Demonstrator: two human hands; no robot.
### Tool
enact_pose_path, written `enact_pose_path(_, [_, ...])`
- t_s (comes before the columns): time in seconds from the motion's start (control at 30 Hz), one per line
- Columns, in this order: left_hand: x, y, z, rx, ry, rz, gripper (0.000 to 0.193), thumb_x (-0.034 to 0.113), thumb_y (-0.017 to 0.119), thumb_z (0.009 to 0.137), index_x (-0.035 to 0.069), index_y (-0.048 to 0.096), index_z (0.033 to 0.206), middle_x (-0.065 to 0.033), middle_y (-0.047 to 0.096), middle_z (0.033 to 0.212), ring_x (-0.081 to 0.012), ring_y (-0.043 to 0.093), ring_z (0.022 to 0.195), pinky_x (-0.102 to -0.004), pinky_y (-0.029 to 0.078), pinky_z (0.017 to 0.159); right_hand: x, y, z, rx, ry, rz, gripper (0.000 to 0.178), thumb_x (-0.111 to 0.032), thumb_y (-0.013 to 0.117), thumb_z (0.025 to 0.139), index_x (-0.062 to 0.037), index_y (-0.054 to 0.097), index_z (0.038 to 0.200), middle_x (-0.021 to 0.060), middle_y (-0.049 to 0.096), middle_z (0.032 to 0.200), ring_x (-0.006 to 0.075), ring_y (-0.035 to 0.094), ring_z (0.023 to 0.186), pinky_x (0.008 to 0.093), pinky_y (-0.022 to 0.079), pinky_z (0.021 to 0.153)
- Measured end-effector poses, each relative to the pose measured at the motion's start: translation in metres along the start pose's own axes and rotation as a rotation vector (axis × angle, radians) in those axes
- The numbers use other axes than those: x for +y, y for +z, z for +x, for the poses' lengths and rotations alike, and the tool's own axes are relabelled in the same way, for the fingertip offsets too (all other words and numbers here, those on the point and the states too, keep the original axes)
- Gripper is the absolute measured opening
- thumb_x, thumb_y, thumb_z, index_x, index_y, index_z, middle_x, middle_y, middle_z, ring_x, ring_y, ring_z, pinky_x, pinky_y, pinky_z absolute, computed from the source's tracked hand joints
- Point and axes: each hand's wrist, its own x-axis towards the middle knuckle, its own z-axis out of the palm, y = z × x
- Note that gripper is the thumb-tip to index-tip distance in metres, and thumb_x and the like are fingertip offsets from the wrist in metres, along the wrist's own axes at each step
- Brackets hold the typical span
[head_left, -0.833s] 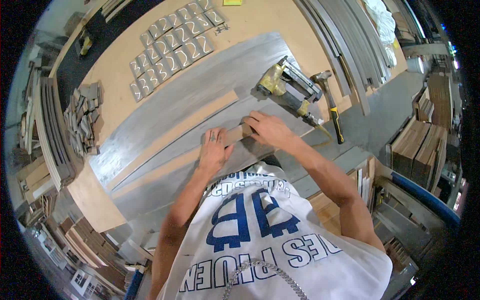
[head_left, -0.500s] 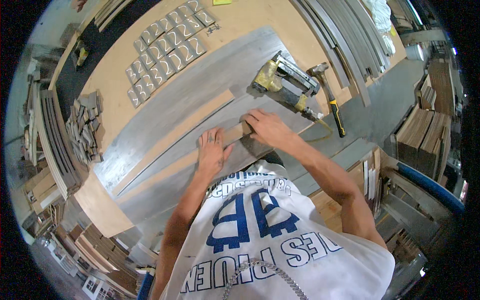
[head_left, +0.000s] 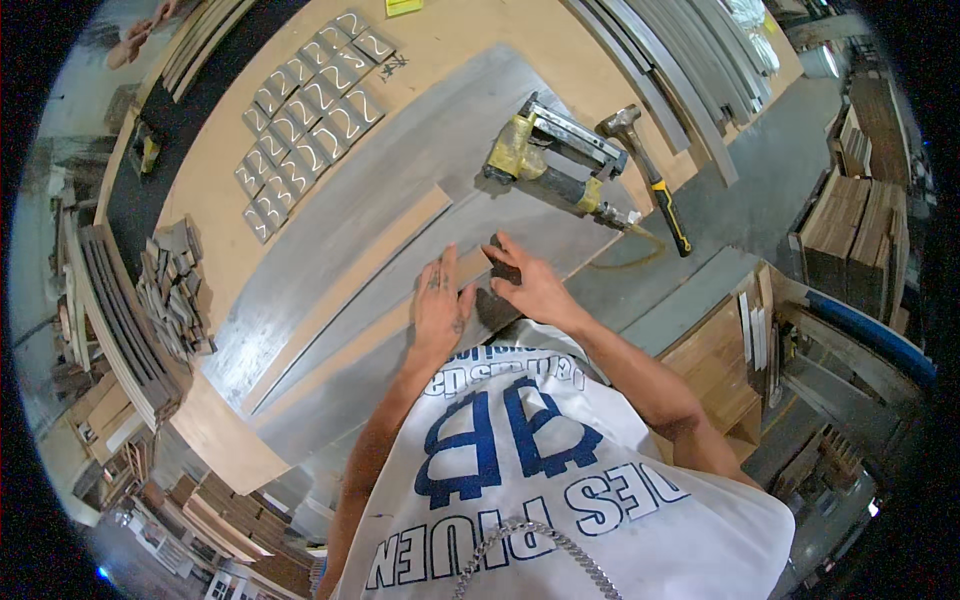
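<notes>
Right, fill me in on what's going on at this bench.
A person in a white printed shirt leans over a tan workbench covered with long grey boards. The left hand lies flat on a pale wooden strip between the boards. The right hand pinches a small dark block at the strip's end. A yellow and grey nail gun and a hammer with a black and yellow handle lie just beyond, untouched.

The small dark piece (head_left: 503,262) under the right hand (head_left: 530,290) is mostly covered by its fingers (head_left: 508,252), so its shape cannot be told. The white shirt (head_left: 560,480) hides the counter's (head_left: 440,50) near edge. The grey tiles (head_left: 310,110) bear marks, perhaps cut-outs, too small to read.
</notes>
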Motion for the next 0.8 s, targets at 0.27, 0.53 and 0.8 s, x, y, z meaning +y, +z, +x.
enact_pose_path(0.27, [0.001,-0.003,0.001,0.007,0.013,0.026,0.07,0.016,0.071,0.084,0.0,0.039,0.144,-0.0203,0.057,0.132,-0.0377,0.053,0.12,-0.0436,0.05,0.097,0.001,0.0,0.002,-0.011,-0.01,0.053,0.073,-0.014,0.063,0.085,0.0089,0.032,0.147,0.016,0.055,0.142,0.0344,0.052,0.131,0.036,0.04,0.109])
enact_pose_path(0.53, [0.007,-0.008,0.001,0.039,0.043,0.027,0.066,0.013,0.069,0.085,-0.006,0.039,0.141,-0.0253,0.059,0.119,-0.0395,0.053,0.113,-0.0432,0.045,0.098,-0.004,0.0,0.003,-0.009,0.087,0.167,0.065,-0.016,0.064,0.083,0.0076,0.046,0.14,0.0267,0.043,0.148,0.0392,0.044,0.137,0.0371,0.035,0.113])
enact_pose_path(0.8, [0.01,-0.01,0.003,0.05,0.05,-0.069,0.063,0.008,0.067,0.084,-0.008,0.041,0.139,-0.0275,0.059,0.117,-0.0425,0.053,0.113,-0.0454,0.045,0.097,0.004,0.009,-0.002,0.063,0.05,0.15,0.06,-0.014,0.065,0.083,0.0094,0.048,0.136,0.0267,0.059,0.131,0.0387,0.055,0.126,0.0389,0.043,0.106])
